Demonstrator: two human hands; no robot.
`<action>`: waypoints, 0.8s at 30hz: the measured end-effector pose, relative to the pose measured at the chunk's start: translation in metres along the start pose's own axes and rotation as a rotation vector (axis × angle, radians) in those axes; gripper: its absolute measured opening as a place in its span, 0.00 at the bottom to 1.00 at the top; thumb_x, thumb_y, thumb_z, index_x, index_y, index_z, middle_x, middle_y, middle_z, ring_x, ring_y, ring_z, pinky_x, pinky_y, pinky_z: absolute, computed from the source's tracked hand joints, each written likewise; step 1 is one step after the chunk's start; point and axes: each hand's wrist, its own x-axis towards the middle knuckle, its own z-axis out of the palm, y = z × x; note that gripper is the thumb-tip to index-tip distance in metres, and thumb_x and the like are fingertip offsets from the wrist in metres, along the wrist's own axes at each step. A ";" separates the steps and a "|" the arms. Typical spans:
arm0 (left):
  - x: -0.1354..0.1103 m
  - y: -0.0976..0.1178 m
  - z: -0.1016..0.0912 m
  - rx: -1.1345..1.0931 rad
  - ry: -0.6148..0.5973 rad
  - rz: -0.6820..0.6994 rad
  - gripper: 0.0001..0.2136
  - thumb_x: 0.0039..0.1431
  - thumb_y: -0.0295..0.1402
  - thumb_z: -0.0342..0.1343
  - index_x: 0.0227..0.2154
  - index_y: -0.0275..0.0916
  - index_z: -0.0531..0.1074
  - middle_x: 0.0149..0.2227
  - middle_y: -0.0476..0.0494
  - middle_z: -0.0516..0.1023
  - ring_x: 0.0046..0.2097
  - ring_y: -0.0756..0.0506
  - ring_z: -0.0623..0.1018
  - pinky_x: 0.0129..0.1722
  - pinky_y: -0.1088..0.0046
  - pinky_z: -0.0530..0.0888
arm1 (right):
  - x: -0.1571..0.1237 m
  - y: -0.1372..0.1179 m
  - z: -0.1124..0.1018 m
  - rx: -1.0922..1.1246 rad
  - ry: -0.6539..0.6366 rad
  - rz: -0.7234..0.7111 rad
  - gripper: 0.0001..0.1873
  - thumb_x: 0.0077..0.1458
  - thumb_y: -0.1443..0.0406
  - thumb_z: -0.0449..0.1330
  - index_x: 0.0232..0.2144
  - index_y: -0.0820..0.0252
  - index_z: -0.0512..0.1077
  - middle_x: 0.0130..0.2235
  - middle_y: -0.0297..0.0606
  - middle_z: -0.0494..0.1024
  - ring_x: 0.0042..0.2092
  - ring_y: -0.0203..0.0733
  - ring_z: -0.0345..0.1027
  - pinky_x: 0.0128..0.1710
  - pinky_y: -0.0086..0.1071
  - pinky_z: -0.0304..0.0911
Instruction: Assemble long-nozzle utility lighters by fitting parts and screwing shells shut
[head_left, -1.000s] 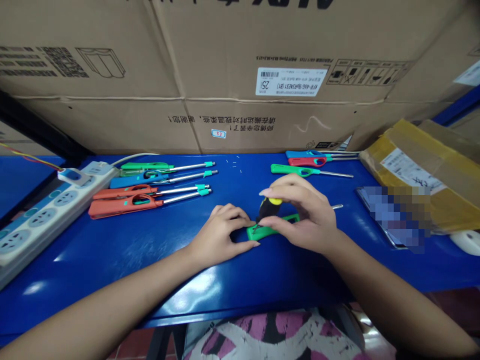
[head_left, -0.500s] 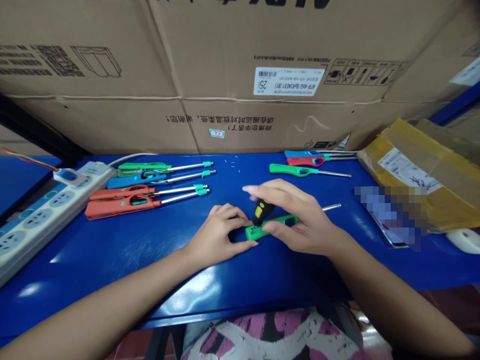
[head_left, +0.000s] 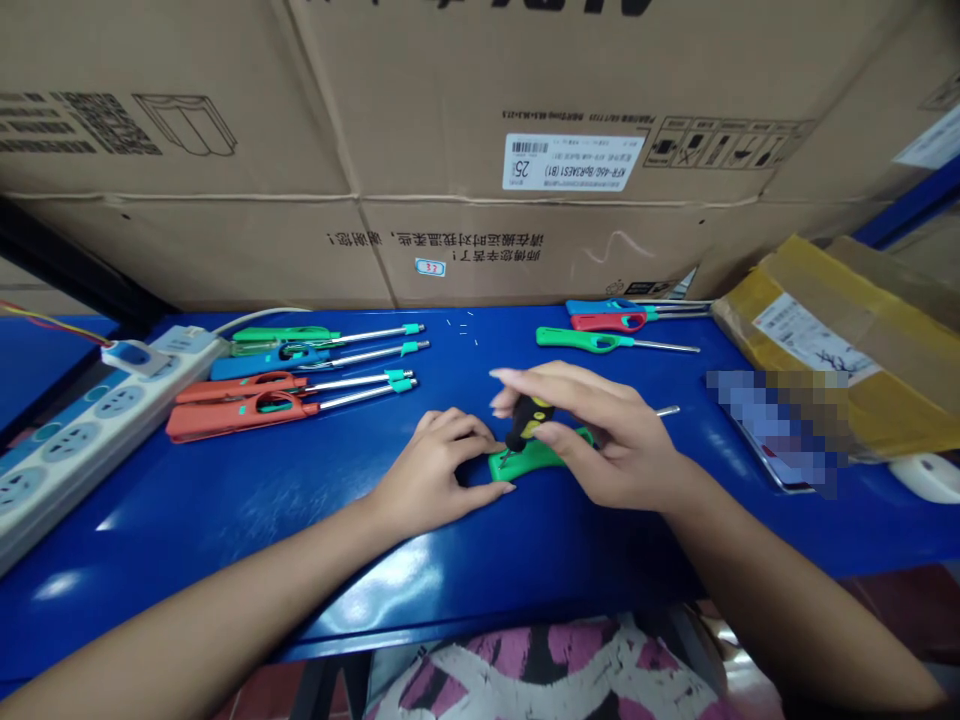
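A green gas lighter (head_left: pixel 534 458) lies on the blue table, its metal tube pointing right and partly hidden behind my right hand. My left hand (head_left: pixel 442 465) pinches the handle's left end between thumb and fingers. In my right hand (head_left: pixel 607 430) is a short black-and-yellow screwdriver (head_left: pixel 518 432), tilted, with its tip down on the handle near that left end. My right index finger reaches over the screwdriver's top and the thumb presses its side. Whether a screw sits under the tip is too small to see.
More lighters, an orange one (head_left: pixel 240 418) among them, lie at left beside a white power strip (head_left: pixel 90 425). At the back right are another green lighter (head_left: pixel 577 338), a red one (head_left: pixel 600 321) and a blue one. A phone (head_left: pixel 772 430) and a yellow-taped box (head_left: pixel 847 340) stand at right.
The fingers of my right hand have shifted round the screwdriver, the thumb rising onto its handle. The green lighter and my left hand stay in place.
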 end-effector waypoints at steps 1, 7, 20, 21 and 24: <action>0.000 0.000 0.000 -0.001 -0.001 0.001 0.15 0.57 0.45 0.66 0.44 0.44 0.78 0.42 0.45 0.79 0.47 0.41 0.75 0.47 0.60 0.65 | 0.000 0.001 0.001 -0.034 0.068 -0.008 0.21 0.64 0.66 0.60 0.59 0.53 0.70 0.43 0.39 0.78 0.45 0.41 0.73 0.46 0.37 0.72; 0.001 0.000 0.001 0.011 -0.004 0.010 0.14 0.59 0.45 0.64 0.43 0.43 0.78 0.46 0.44 0.80 0.48 0.40 0.75 0.48 0.59 0.66 | 0.002 -0.005 -0.001 -0.060 -0.010 -0.057 0.23 0.67 0.65 0.55 0.63 0.61 0.66 0.55 0.49 0.72 0.57 0.47 0.68 0.55 0.43 0.69; 0.000 0.000 0.003 0.018 0.006 0.012 0.14 0.59 0.44 0.64 0.43 0.42 0.77 0.49 0.43 0.79 0.52 0.38 0.75 0.51 0.57 0.65 | 0.001 -0.008 0.002 0.019 -0.048 -0.037 0.26 0.67 0.70 0.54 0.65 0.58 0.62 0.54 0.45 0.75 0.54 0.42 0.70 0.54 0.39 0.70; 0.000 0.000 0.003 0.015 0.008 0.012 0.13 0.59 0.43 0.64 0.42 0.42 0.77 0.49 0.43 0.79 0.52 0.38 0.75 0.52 0.57 0.65 | 0.001 -0.009 0.003 0.004 -0.009 -0.040 0.25 0.66 0.69 0.57 0.64 0.57 0.65 0.48 0.42 0.77 0.49 0.40 0.72 0.50 0.35 0.72; 0.000 0.000 0.003 0.023 0.013 0.005 0.12 0.60 0.43 0.63 0.42 0.43 0.77 0.49 0.43 0.79 0.52 0.38 0.75 0.52 0.57 0.65 | 0.002 -0.008 0.005 -0.120 0.111 -0.082 0.24 0.60 0.64 0.66 0.58 0.55 0.71 0.39 0.38 0.75 0.42 0.39 0.72 0.42 0.33 0.73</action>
